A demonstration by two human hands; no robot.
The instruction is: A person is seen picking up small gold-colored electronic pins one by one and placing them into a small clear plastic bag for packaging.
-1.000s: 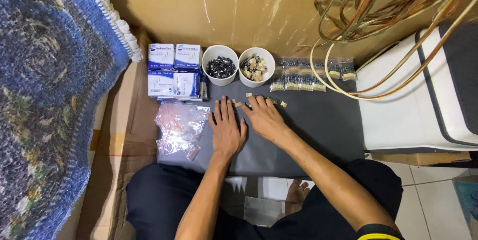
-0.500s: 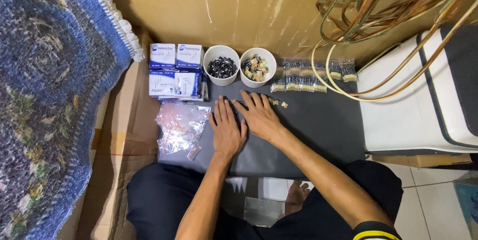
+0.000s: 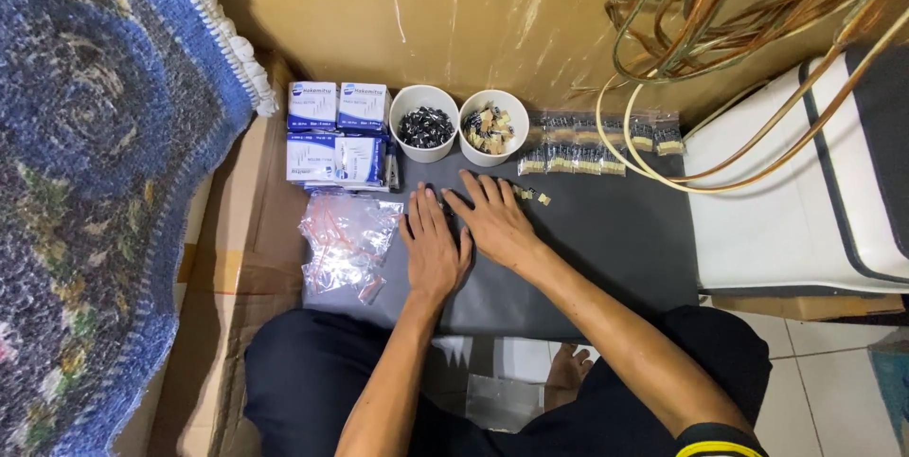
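I sit on the floor in front of a yellow-brown wall (image 3: 445,21), and a dark grey mat (image 3: 606,239) lies flat before me on brown cardboard (image 3: 241,268). Far to the left is a thick blue rug (image 3: 95,154) with a white fringe. Next come small white and blue boxes (image 3: 336,135), stacked close together at the back left corner of the mat. Just below them lies a heap of small clear plastic bags (image 3: 348,244) with red strips.

My left hand (image 3: 434,250) lies flat on the mat, palm down, fingers straight and a little spread. It holds nothing. Its fingertips point at a white cup (image 3: 424,123) full of small black parts. My right hand (image 3: 494,218) lies flat beside it, touching it at the thumb side, fingers open and spread too, holding nothing. Just beyond it stands a second white cup (image 3: 492,125) with tan and black parts inside.

A few tiny tan parts (image 3: 532,196) lie loose on the mat, just right of my right fingertips. Behind them is a row of small filled bags (image 3: 597,143) along the back edge. Loops of copper-coloured tubing (image 3: 739,50) hang over the right side, above a white seat with a dark stripe (image 3: 805,192).
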